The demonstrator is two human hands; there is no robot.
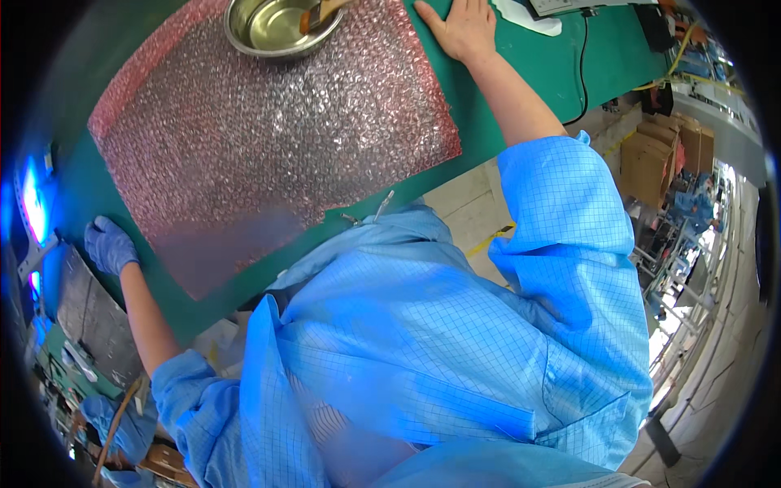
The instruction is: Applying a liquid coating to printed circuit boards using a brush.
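Note:
A sheet of pinkish-red bubble wrap (277,122) lies across the green table. Beyond its left edge is my left hand (112,246) in a pale purple glove, fingers curled in; anything inside them is hidden. My bare right hand (465,31) rests flat on the table past the sheet's right edge, thumb and fingers apart, partly cut off by the top of the view. On the far part of the sheet stands a metal bowl (237,39) of clear yellowish liquid. A brush with a wooden handle (324,13) leans on the bowl's rim, its bristles inside.
Right of my right hand, a white sheet (533,18) and a light-coloured device (573,5) lie on the table (521,77). A black cable (583,73) runs over the near table edge. Cardboard boxes (651,159) stand at right. A grey panel (96,313) and blue lamp (34,199) are at left.

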